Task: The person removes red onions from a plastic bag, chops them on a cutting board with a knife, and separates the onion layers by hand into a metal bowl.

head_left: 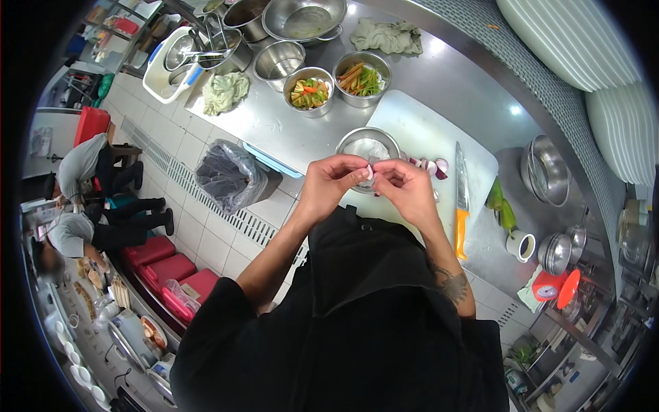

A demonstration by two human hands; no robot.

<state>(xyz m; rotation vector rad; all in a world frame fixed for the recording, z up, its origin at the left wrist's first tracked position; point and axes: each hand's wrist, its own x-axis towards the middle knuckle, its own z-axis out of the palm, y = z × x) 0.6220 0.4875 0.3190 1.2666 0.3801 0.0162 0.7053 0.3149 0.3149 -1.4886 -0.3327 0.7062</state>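
My left hand (332, 184) and my right hand (410, 191) meet over the near side of a steel bowl (340, 142). Between their fingertips they pinch a small white piece (370, 172), too small to name surely. Whitish contents, possibly a liner, show in the bowl. It stands on a white cutting board (408, 113). Cut red onion pieces (440, 168) lie on the board beside my right hand. Farther right, a knife (461, 206) with an orange handle rests on the board, its blade pointing away from me.
Steel bowls of cut vegetables (309, 93) and vegetable sticks (362, 79) stand behind the board. Green peppers (504, 209) and a white cup (520, 246) are at right. A lined bin (230, 175) stands left; two people (82, 230) work beyond. Stacked plates (570, 41) sit overhead.
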